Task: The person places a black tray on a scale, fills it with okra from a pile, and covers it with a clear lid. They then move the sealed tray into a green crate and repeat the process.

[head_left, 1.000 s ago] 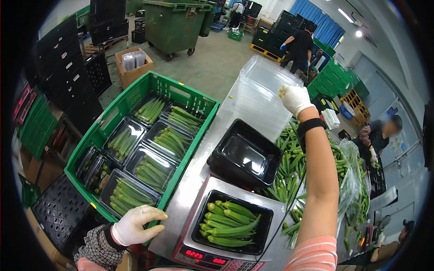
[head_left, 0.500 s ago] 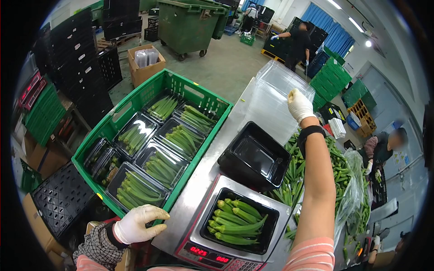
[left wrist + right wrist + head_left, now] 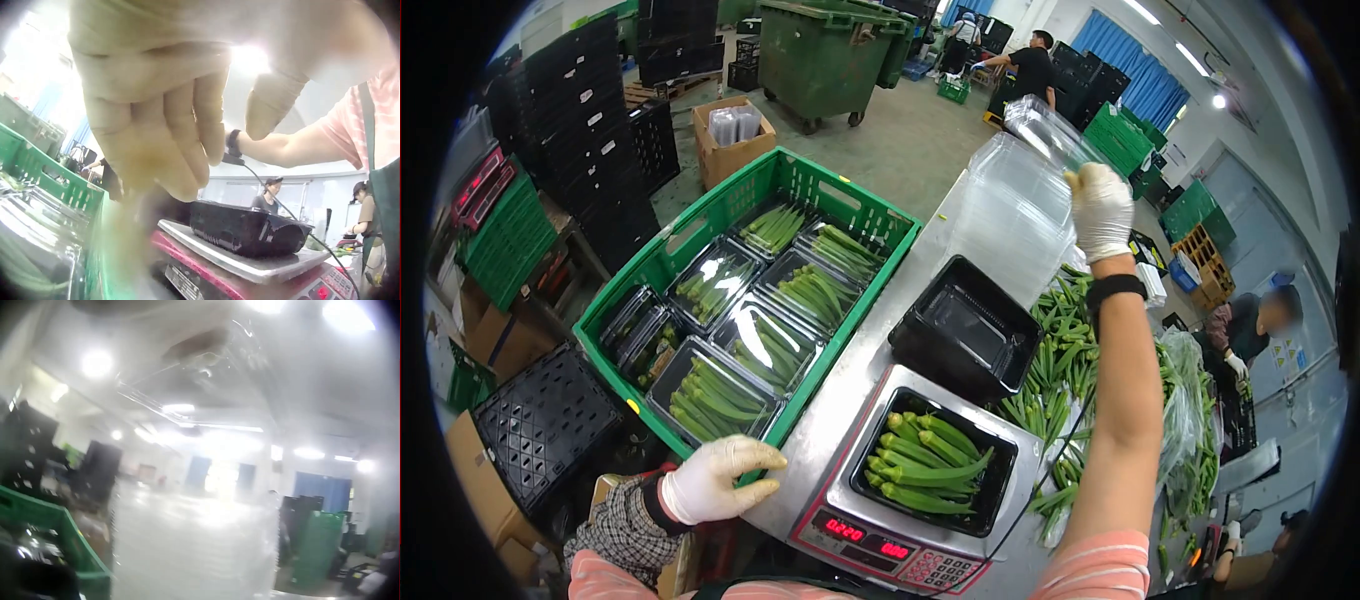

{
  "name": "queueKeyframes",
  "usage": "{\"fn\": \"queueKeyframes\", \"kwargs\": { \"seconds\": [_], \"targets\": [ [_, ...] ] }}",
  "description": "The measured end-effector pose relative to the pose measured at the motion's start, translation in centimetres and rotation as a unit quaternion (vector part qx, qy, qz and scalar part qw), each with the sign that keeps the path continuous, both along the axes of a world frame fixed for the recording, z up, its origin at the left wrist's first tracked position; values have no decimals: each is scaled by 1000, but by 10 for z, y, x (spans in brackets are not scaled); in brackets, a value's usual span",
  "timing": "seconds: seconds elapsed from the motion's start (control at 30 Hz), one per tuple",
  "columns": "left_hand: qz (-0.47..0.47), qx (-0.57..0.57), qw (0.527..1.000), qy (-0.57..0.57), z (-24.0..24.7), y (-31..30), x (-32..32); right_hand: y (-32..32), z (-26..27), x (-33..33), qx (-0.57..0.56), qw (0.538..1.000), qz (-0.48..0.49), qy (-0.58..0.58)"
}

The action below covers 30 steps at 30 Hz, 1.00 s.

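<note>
Gloved in white, my right hand (image 3: 1100, 212) pinches a clear plastic lid (image 3: 1048, 132) by its edge, raised above a stack of clear lids (image 3: 1012, 215). In the right wrist view, the stack (image 3: 194, 544) fills the lower middle. My left hand (image 3: 718, 480), also gloved, hovers at the near corner of the green crate (image 3: 860, 305), fingers loosely bent with nothing in them. To its right, a black tray (image 3: 980, 520) of okra pods (image 3: 925, 465) sits on a digital scale (image 3: 870, 545) with red digits. Beyond the scale stand nested black trays (image 3: 965, 325).
Several lidded okra packs (image 3: 712, 390) fill the crate. Loose okra (image 3: 1065, 330) lies heaped on the right of the metal table (image 3: 830, 400), beside a clear plastic bag (image 3: 1185, 400). A dark cable (image 3: 1050, 455) crosses near the scale. Another person (image 3: 1250, 325) works at the right.
My right hand has risen from the lid stack with one lid separated from it. The left hand stays by the crate corner. The scale's reading went from 0.225 to 0.220.
</note>
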<state>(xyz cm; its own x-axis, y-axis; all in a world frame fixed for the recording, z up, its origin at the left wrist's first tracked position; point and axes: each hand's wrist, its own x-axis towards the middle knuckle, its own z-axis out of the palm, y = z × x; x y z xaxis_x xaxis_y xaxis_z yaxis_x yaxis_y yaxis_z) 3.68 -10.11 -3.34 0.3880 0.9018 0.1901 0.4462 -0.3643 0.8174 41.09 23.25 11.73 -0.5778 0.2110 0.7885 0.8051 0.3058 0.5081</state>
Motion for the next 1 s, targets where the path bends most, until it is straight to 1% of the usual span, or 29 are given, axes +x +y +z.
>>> {"fn": "queueKeyframes", "kwargs": {
  "seconds": [0.03, 0.07, 0.1, 0.13, 0.17, 0.2, 0.27, 0.33, 0.37, 0.4, 0.47, 0.53, 0.57, 0.6, 0.67, 0.73, 0.77, 0.8, 0.87, 0.9, 0.93, 1.0],
  "targets": [
    [18, 3, 1000, -9, 3, 0, 0, -18, 8, -5, -25, 993, 75, 84],
    [34, 1, 999, -16, 5, -1, 0, -41, 13, -12, -52, 973, 145, 170],
    [43, -4, 998, -36, 10, 2, 0, -70, 20, -18, -184, 915, 211, 289],
    [51, -11, 997, -57, 17, 7, 3, -101, 28, -22, -307, 822, 264, 401],
    [73, -11, 993, -97, 27, 10, 10, -133, 35, -21, -411, 773, 234, 423],
    [96, -10, 986, -136, 36, 15, 18, -167, 41, -25, -513, 715, 196, 432],
    [51, 39, 964, -259, 44, 26, 36, -213, 35, -30, -632, 639, 144, 414],
    [-48, -93, 952, -287, 65, 24, 54, -237, 17, -28, -702, 597, 115, 371],
    [-39, -190, 945, -265, 74, 21, 65, -243, 6, -24, -743, 482, 167, 432],
    [-29, -211, 936, -280, 74, 20, 75, -245, -4, -16, -757, 434, 190, 451],
    [-5, -254, 929, -269, 62, 22, 83, -251, -27, -4, -712, 542, 111, 433],
    [6, -315, 921, -230, 44, 21, 89, -245, -69, 17, -700, 588, 79, 397],
    [11, -315, 924, -215, 33, 18, 93, -242, -90, 24, -684, 629, 50, 367],
    [15, -316, 927, -200, 22, 15, 97, -241, -102, 24, -676, 651, 29, 344],
    [29, -314, 926, -208, 7, 11, 103, -230, -131, 25, -682, 642, -1, 349],
    [77, -293, 927, -223, -3, 8, 108, -222, -145, 21, -676, 660, -17, 328],
    [87, -312, 923, -208, -1, 6, 109, -219, -148, 19, -683, 656, -16, 322],
    [87, -314, 923, -205, -2, 5, 110, -214, -148, 20, -683, 654, -16, 325],
    [98, -332, 889, -300, -4, 1, 110, -214, -132, 18, -708, 616, 23, 346],
    [103, -319, 882, -332, -2, 1, 110, -214, -120, 17, -725, 589, 20, 356],
    [100, -302, 887, -335, 4, 1, 111, -215, -107, 13, -735, 569, 10, 369],
    [100, -324, 876, -343, 10, 0, 113, -215, -98, 17, -732, 579, 26, 358]
  ]
}}
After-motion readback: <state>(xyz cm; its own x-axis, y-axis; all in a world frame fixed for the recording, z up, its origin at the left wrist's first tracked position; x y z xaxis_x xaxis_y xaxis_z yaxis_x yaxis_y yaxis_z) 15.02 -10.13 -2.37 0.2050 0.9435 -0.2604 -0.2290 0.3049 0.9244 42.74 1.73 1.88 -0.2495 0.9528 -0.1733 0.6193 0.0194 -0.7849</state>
